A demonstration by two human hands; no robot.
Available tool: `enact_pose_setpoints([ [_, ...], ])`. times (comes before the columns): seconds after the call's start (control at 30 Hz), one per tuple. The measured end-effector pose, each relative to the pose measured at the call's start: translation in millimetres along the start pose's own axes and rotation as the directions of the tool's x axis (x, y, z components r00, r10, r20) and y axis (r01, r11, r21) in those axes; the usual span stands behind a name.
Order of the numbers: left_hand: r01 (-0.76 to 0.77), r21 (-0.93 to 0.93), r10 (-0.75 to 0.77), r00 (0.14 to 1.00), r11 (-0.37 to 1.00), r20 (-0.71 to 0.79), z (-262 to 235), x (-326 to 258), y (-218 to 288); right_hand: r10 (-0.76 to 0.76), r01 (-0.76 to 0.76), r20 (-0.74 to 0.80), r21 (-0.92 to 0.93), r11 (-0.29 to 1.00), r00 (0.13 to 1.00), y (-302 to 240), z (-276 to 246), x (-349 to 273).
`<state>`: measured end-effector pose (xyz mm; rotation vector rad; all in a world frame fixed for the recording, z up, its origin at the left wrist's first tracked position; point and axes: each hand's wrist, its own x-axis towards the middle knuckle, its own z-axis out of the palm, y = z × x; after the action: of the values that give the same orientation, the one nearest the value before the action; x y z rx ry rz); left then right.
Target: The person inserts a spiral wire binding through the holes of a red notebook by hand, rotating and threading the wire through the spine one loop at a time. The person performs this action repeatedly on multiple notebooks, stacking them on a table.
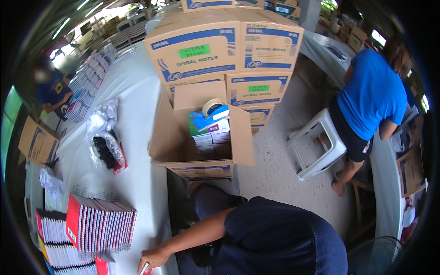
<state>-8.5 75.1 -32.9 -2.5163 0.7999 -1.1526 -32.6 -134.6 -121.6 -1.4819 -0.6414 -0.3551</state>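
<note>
Pinching a thin white object (144,267) at the lower edge of the head view, my right grip (155,258) has its fingers drawn together on it; the frame crops the object, so I can't make out its kind. My left grip is out of sight, so I can't tell its state. Near the right grip, on the white-covered surface (144,188), I see a stack of red-covered spiral notebooks (103,224), with black-bound notebooks (59,247) just beside it. Farther up lies a clear plastic bag (107,151) with dark contents. By the surface's right edge, an open brown cardboard carton (201,172) holds a blue tape dispenser (208,120) atop packed notebooks (211,143). Beyond it, closed brown cartons (197,50) are piled up.
</note>
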Motion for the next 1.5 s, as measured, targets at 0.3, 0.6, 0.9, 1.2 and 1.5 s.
enact_pose_setpoints([
  [0.3,-0.051,0.324,-0.092,0.907,0.945,0.412,-11.8,-35.6,52.0,-0.021,0.021,-0.052,-0.003,1.000,0.998,-11.8,24.3,-5.5],
  [0.6,0.069,0.273,-0.124,0.974,0.959,0.188,-12.8,-52.4,33.9,-0.075,0.073,-0.040,-0.057,0.996,0.996,-3.3,35.5,-15.0],
  [0.9,0.089,0.203,-0.116,0.986,0.975,0.124,-22.6,-55.3,38.3,-0.093,0.100,0.062,-0.113,0.989,0.994,-36.7,23.0,-19.4],
  [1.2,-0.159,-0.092,0.150,0.984,0.983,-0.099,-33.9,-44.4,97.3,-0.067,0.036,-0.148,-0.197,0.980,0.987,-67.6,16.2,-44.7],
  [1.5,-0.004,-0.683,0.099,0.990,0.731,0.100,-44.8,-32.6,117.1,-0.110,0.044,-0.181,-0.333,0.942,0.977,-107.6,11.4,-76.2],
])
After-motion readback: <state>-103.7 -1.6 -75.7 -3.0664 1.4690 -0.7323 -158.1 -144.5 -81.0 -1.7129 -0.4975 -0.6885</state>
